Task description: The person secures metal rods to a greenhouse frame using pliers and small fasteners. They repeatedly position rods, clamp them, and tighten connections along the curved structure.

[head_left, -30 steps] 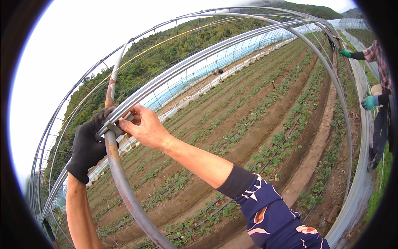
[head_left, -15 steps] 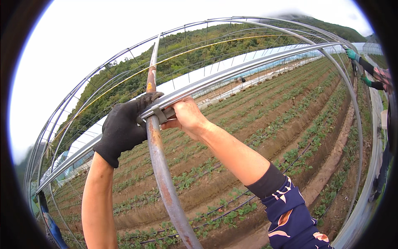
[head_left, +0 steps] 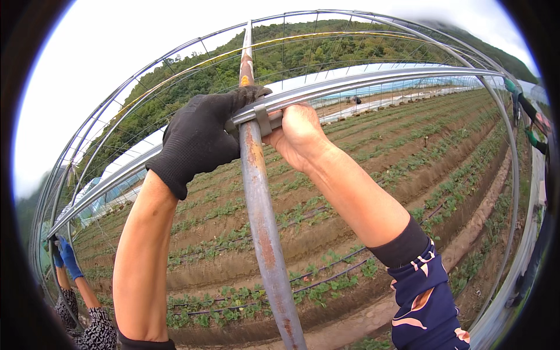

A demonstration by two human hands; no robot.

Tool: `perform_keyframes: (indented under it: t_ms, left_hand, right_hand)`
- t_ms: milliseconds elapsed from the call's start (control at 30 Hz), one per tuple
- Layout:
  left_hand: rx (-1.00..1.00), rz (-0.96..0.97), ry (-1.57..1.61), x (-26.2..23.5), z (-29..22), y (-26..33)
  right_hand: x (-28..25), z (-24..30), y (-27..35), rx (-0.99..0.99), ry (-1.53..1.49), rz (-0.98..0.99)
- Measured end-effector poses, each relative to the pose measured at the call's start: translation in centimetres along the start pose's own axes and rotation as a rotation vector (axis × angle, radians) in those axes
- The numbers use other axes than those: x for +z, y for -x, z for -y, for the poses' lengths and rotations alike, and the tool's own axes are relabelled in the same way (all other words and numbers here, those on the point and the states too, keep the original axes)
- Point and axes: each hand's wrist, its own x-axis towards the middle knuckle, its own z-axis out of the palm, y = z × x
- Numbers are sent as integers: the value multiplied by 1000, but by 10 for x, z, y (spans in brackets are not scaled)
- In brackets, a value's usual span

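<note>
A long silver metal rail (head_left: 373,77) crosses in front of a rusty upright pipe (head_left: 265,221). At the crossing, a grey metal bracket (head_left: 262,119) wraps round the rail. My left hand (head_left: 201,140), in a black knit glove, is closed round the rail just left of the pipe, its thumb side along the top. My right hand (head_left: 300,139) is bare and closed at the bracket, just right of the pipe and under the rail. Its fingertips are partly hidden behind the rail and bracket.
Curved greenhouse hoops (head_left: 508,134) and a yellow line (head_left: 344,34) arch over planted rows (head_left: 350,221). At lower left a person's blue-gloved hands (head_left: 69,256) reach up to the rail's end. Green-gloved hands (head_left: 513,88) of another person are at the far right end.
The crossing and both my hands now appear further right in the picture. At lower left, the blue-gloved hands have risen to the rail. My grip looks the same.
</note>
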Motion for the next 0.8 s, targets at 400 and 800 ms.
perform_keyframes:
  t_ms: [400, 800]
  left_hand:
    - [-52, 20, 33, 2, -5, -2]
    - [-105, 44, -16, -1, -11, -4]
  right_hand:
    - [6, -3, 1, -21, 32, -102]
    - [6, -4, 2, -23, 93, -136]
